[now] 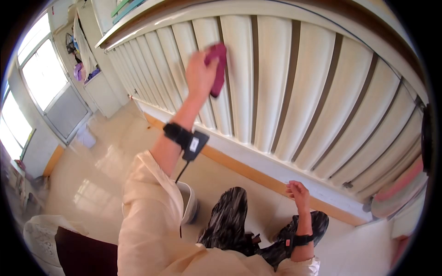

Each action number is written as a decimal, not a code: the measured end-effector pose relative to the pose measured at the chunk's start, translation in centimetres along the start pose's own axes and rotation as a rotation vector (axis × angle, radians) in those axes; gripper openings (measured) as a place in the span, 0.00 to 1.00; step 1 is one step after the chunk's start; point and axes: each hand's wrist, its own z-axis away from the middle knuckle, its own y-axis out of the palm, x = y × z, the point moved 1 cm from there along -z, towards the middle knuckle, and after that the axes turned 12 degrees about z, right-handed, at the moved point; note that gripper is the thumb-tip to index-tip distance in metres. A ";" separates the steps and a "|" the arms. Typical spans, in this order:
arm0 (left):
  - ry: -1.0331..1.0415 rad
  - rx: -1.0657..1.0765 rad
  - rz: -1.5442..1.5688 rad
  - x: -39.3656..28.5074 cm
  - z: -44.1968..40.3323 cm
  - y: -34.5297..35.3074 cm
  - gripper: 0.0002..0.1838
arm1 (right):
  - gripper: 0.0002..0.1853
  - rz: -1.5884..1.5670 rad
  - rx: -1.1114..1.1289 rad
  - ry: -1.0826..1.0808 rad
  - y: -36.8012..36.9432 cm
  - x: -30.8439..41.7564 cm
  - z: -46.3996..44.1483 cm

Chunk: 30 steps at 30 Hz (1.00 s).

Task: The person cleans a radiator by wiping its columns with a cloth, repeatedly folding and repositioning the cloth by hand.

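Note:
My left hand (201,76) is closed on a dark red cloth (219,73) and presses it against the cream, ribbed radiator (274,83), left of its middle. The hand is slightly blurred. My right hand (299,193) hangs above my right knee, low in front of the radiator's bottom edge. Its fingers are loosely bent and a little apart, with nothing visible in them. Each forearm has a black strap; the left strap (178,134) carries a small black box with a cable.
A ledge (161,19) runs above the radiator. Behind my left arm stands a white bin (188,202). Dark red fabric (85,250) lies at lower left. Pink and grey cloths (400,188) hang at the right end. A door (57,92) and a pale bucket (86,137) are farther left.

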 end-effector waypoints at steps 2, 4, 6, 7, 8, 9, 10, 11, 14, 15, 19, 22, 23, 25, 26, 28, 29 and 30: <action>0.120 -0.131 0.069 -1.6 -3.7 -0.2 0.13 | 0.10 -0.010 -0.015 -0.014 -0.2 -0.4 -0.4; 0.194 -0.183 0.039 -2.1 -6.0 -0.5 0.13 | 0.10 -0.019 -0.027 -0.006 -0.2 -0.5 0.1; 0.233 -0.135 0.025 -2.2 -5.6 -0.1 0.16 | 0.10 -0.031 -0.025 0.022 -0.4 0.5 0.5; 0.245 -0.069 0.059 -2.2 -4.7 -0.1 0.22 | 0.10 -0.028 -0.017 0.012 -0.4 0.7 0.7; 0.267 -0.092 0.011 -1.7 -3.5 0.2 0.17 | 0.10 -0.024 -0.013 -0.006 -0.6 0.7 0.8; 0.294 -0.124 -0.036 -1.1 -2.0 0.7 0.11 | 0.10 -0.027 -0.013 -0.007 -0.6 0.8 0.7; 0.234 -0.079 -0.037 -0.9 0.0 0.7 0.12 | 0.11 -0.019 0.000 -0.001 -0.6 0.8 0.8; 0.255 -0.055 -0.058 0.1 2.1 1.0 0.13 | 0.11 -0.010 0.014 0.004 -0.6 0.8 0.9; 0.119 0.131 -0.068 2.0 9.4 1.6 0.10 | 0.11 -0.009 0.036 -0.012 -0.5 0.9 0.8; 0.078 0.184 -0.071 2.8 11.9 1.8 0.10 | 0.11 -0.008 0.035 -0.013 -0.4 0.9 0.8; -0.106 0.338 -0.061 4.8 19.2 2.8 0.08 | 0.11 -0.012 0.057 -0.013 0.3 0.8 0.1; -0.244 0.497 -0.085 6.1 23.0 2.9 0.08 | 0.11 0.017 0.065 -0.009 0.7 0.3 -0.1; -0.232 0.494 -0.063 6.5 24.1 2.9 0.08 | 0.11 0.037 0.071 -0.004 0.7 0.1 -0.3; -0.190 0.462 -0.028 6.8 24.1 3.1 0.08 | 0.11 0.031 0.069 -0.009 0.9 -0.8 -0.6; -0.261 0.564 -0.042 7.1 23.7 2.9 0.09 | 0.11 0.040 0.067 -0.017 1.0 -0.9 -0.6; -0.325 0.653 -0.054 8.3 21.8 2.3 0.11 | 0.11 0.054 0.063 -0.038 0.9 -1.0 -0.4; -0.392 0.926 0.020 9.4 20.4 2.0 0.12 | 0.11 0.073 0.058 -0.022 0.9 -0.9 -0.4; -0.462 1.205 0.096 10.0 19.5 2.0 0.14 | 0.11 0.094 0.056 0.003 0.8 -0.9 -0.2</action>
